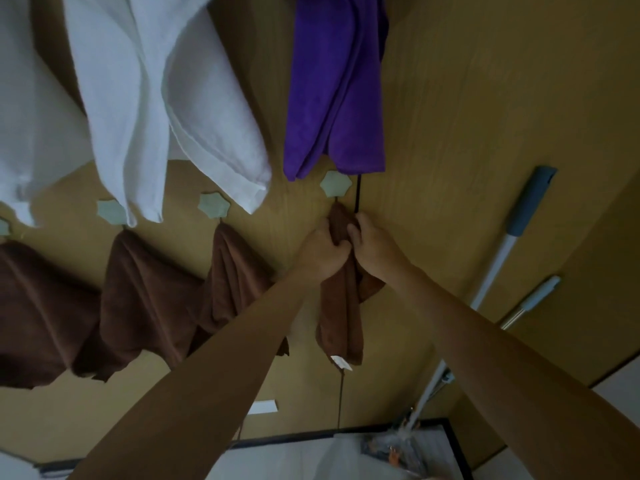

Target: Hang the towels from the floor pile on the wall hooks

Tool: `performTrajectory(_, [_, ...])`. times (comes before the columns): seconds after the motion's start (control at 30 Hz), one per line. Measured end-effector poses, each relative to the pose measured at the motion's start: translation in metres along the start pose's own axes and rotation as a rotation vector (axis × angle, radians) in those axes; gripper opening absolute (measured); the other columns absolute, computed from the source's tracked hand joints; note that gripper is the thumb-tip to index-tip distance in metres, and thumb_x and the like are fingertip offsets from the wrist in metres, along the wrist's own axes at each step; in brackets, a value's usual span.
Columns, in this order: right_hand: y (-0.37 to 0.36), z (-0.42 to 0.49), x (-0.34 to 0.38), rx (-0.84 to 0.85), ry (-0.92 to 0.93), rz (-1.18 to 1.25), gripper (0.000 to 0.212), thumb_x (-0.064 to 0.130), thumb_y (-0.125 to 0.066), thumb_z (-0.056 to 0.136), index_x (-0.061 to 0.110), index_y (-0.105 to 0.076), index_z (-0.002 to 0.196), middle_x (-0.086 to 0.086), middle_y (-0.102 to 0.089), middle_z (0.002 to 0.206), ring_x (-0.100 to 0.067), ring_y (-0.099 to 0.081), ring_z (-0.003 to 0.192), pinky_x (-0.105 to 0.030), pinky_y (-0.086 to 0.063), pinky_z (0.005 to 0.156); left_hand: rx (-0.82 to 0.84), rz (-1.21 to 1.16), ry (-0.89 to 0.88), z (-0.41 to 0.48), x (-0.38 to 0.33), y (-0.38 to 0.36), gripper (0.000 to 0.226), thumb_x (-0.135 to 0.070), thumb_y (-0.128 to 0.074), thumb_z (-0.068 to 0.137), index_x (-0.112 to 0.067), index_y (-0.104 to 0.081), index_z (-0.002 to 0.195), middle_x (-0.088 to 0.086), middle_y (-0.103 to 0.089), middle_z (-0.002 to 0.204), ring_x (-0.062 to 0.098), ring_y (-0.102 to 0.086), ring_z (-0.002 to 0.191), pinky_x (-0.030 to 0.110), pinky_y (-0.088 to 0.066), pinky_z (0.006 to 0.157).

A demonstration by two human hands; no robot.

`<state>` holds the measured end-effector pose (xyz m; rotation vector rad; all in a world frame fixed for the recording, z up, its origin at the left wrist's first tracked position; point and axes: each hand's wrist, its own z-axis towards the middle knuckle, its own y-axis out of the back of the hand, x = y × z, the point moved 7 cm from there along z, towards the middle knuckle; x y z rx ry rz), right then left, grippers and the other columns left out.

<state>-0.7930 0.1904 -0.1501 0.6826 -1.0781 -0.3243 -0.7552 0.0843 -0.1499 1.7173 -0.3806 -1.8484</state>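
Brown towel, top edge below hook, gripped by left hand, right hand.

Brown towel, bunched at top, draped down below star-shaped wall hook.

both forearms are bare along all of their visible length, long and slim. the left hand and the right hand are bare as well. the dim light blurs finer detail such as the nails.
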Motion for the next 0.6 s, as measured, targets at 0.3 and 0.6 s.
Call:
performTrajectory(0.3, [0.003, -0.012, -0.016, -0.162, 0.117, -0.38, 0.034, 0.034, -0.044, 0.1, 0.002, -0.055, 0.105, -0.017, -0.055, 0.102, -0.033, -0.054, 0.088, -0.035, -0.039, 0.067, -0.042, 0.355, -0.004, -0.024, 0.029, -0.016, 0.049, -0.042, -0.054, 0.094, -0.005, -0.047, 0.124, 0.014, -0.061, 0.112, 0.028, -0.061, 0.099, 0.041, -0.052, 0.083])
performTrajectory(0.6, [0.004, -0.03, -0.011, -0.092, 0.042, -0.485, 0.061, 0.044, -0.044, 0.098, 0.006, -0.032, 0.145, -0.016, -0.042, 0.14, -0.033, -0.046, 0.122, -0.046, -0.044, 0.094, -0.23, 0.79, -0.015, -0.057, 0.023, 0.002, 0.07, -0.054, -0.032, 0.099, -0.01, -0.019, 0.151, 0.013, -0.034, 0.147, 0.03, -0.038, 0.129, 0.044, -0.048, 0.088])
